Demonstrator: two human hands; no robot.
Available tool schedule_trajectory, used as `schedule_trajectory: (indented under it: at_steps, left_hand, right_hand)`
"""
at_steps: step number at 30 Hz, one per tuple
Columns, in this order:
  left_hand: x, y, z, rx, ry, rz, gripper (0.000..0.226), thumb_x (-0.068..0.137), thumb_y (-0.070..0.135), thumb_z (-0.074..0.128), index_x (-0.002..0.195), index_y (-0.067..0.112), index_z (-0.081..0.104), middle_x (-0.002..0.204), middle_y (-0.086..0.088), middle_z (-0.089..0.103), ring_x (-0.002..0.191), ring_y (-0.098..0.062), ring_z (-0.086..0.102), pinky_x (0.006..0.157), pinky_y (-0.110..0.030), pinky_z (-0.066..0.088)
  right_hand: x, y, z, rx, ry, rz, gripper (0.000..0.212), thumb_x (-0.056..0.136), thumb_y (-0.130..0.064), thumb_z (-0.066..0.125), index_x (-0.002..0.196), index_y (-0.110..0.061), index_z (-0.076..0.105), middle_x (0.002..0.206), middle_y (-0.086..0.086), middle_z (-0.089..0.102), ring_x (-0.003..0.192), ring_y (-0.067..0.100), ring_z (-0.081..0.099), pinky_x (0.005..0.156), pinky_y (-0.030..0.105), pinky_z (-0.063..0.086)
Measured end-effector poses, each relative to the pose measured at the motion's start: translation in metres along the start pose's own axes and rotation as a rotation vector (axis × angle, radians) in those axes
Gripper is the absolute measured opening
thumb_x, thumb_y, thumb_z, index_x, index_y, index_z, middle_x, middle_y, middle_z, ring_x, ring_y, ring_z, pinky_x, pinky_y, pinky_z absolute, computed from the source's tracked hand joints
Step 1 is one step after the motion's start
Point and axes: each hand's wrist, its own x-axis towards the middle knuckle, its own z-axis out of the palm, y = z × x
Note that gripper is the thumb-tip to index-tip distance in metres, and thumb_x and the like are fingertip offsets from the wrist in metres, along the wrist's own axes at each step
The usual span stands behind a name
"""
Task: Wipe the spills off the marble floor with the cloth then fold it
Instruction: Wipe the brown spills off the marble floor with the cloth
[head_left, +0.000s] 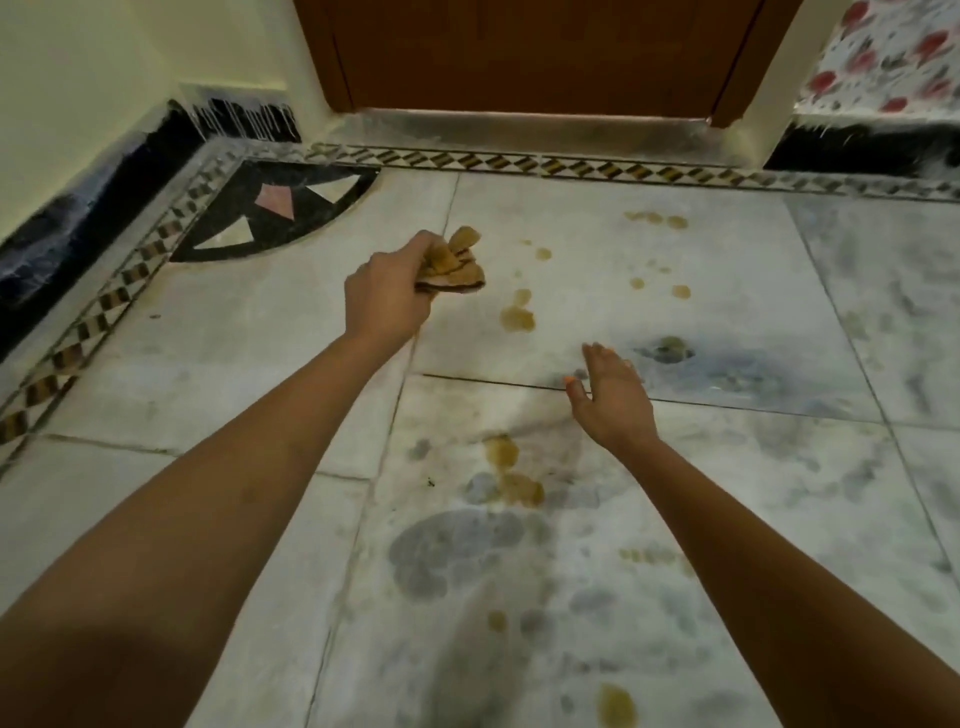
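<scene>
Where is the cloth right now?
In the head view, the cloth is bunched in the left hand, held above the floor left of centre, beside the yellowish spills and near the dark corner inlay.

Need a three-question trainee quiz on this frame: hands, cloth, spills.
1. Multiple choice: which hand grips the crumpled mustard-yellow cloth? A) left B) right C) neither
2. True or false: yellow-brown liquid spills dot the grey-veined white marble floor.
3. Missing word: the right hand, fingers straight above the floor, holds ___.

Key: 1 A, the left hand; 2 true; 3 nothing.
</scene>
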Motion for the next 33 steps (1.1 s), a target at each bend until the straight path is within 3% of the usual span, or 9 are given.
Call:
schedule_trajectory:
  at_steps: [3, 7, 9, 12, 14, 17, 25, 28, 33]
  left_hand:
    - [0.005, -0.006, 0.044, 0.020, -0.044, 0.128, 0.055, 0.089, 0.008, 0.051, 0.138, 0.032, 0.041, 0.112, -0.012, 0.064, 0.094, -0.034, 0.061, 0.077, -0.038, 0.050]
    - [-0.021, -0.020, 0.103, 0.088, -0.431, 0.125, 0.057, 0.087, 0.020, 0.049, 0.142, 0.027, 0.035, 0.135, -0.010, 0.052, 0.115, -0.031, 0.053, 0.090, -0.036, 0.043]
    - [-0.029, -0.023, 0.111, 0.064, -0.397, 0.127, 0.058, 0.078, 0.035, 0.043, 0.135, 0.023, 0.046, 0.134, -0.007, 0.054, 0.117, -0.029, 0.052, 0.091, -0.035, 0.041]
    - [-0.018, -0.027, 0.120, -0.024, -0.205, 0.064, 0.064, 0.076, 0.049, 0.028, 0.127, 0.022, 0.055, 0.126, -0.009, 0.060, 0.113, -0.029, 0.054, 0.091, -0.035, 0.039]
    - [-0.005, -0.030, 0.135, 0.085, -0.252, 0.092, 0.066, 0.084, 0.060, 0.026, 0.142, 0.030, 0.036, 0.150, -0.008, 0.035, 0.138, -0.028, 0.029, 0.110, -0.043, 0.018]
    - [0.014, -0.032, 0.164, 0.239, -0.400, 0.024, 0.069, 0.087, 0.070, 0.022, 0.147, 0.041, 0.003, 0.159, -0.001, -0.001, 0.145, -0.025, -0.004, 0.114, -0.051, -0.006]
    - [0.090, -0.016, 0.194, 0.298, -0.358, -0.074, 0.069, 0.088, 0.068, 0.023, 0.147, 0.040, 0.002, 0.159, -0.001, 0.000, 0.145, -0.026, -0.002, 0.113, -0.053, -0.006]
    - [0.112, 0.011, 0.209, 0.284, -0.423, 0.041, 0.073, 0.085, 0.072, 0.025, 0.147, 0.041, 0.003, 0.159, -0.001, 0.000, 0.145, -0.026, -0.002, 0.113, -0.054, -0.006]
    - [0.065, 0.013, 0.195, 0.301, -0.454, 0.392, 0.075, 0.079, 0.076, 0.023, 0.145, 0.045, 0.008, 0.159, 0.004, 0.007, 0.146, -0.024, 0.002, 0.111, -0.057, -0.006]
  right_hand:
    - [0.026, 0.005, 0.010, -0.027, 0.006, -0.001, 0.058, 0.100, -0.034, 0.032, 0.149, -0.007, 0.017, 0.157, 0.012, 0.015, 0.145, 0.024, 0.011, 0.117, 0.036, 0.008]
    - [0.052, 0.017, 0.026, -0.071, -0.014, 0.029, 0.060, 0.100, -0.035, 0.030, 0.150, -0.006, 0.011, 0.158, 0.012, 0.009, 0.146, 0.023, 0.006, 0.116, 0.034, 0.005]
    - [0.060, 0.024, 0.032, -0.116, -0.014, 0.030, 0.061, 0.100, -0.036, 0.029, 0.150, -0.006, 0.009, 0.158, 0.012, 0.006, 0.146, 0.023, 0.004, 0.117, 0.034, 0.003]
    - [0.074, 0.032, 0.039, -0.204, -0.001, 0.035, 0.062, 0.100, -0.038, 0.024, 0.149, -0.005, 0.004, 0.158, 0.012, 0.002, 0.146, 0.022, 0.000, 0.117, 0.034, -0.001]
    - [0.084, 0.032, 0.043, -0.210, 0.022, 0.058, 0.065, 0.100, -0.041, 0.022, 0.149, -0.004, 0.003, 0.158, 0.013, 0.000, 0.146, 0.023, -0.001, 0.117, 0.035, -0.002]
    - [0.097, 0.033, 0.054, -0.212, 0.053, 0.072, 0.069, 0.098, -0.046, 0.021, 0.149, -0.004, 0.003, 0.158, 0.014, 0.001, 0.146, 0.024, -0.001, 0.118, 0.036, -0.001]
    - [0.101, 0.037, 0.060, -0.209, 0.126, 0.057, 0.074, 0.091, -0.050, 0.020, 0.149, -0.005, 0.009, 0.158, 0.013, 0.007, 0.146, 0.024, 0.005, 0.118, 0.037, -0.002]
    - [0.101, 0.036, 0.060, -0.222, 0.124, 0.065, 0.075, 0.091, -0.051, 0.016, 0.149, -0.005, 0.011, 0.157, 0.014, 0.009, 0.146, 0.024, 0.007, 0.118, 0.038, -0.002]
    - [0.102, 0.035, 0.059, -0.245, 0.120, 0.073, 0.079, 0.088, -0.054, 0.012, 0.149, -0.005, 0.014, 0.157, 0.014, 0.013, 0.146, 0.024, 0.009, 0.117, 0.040, -0.003]
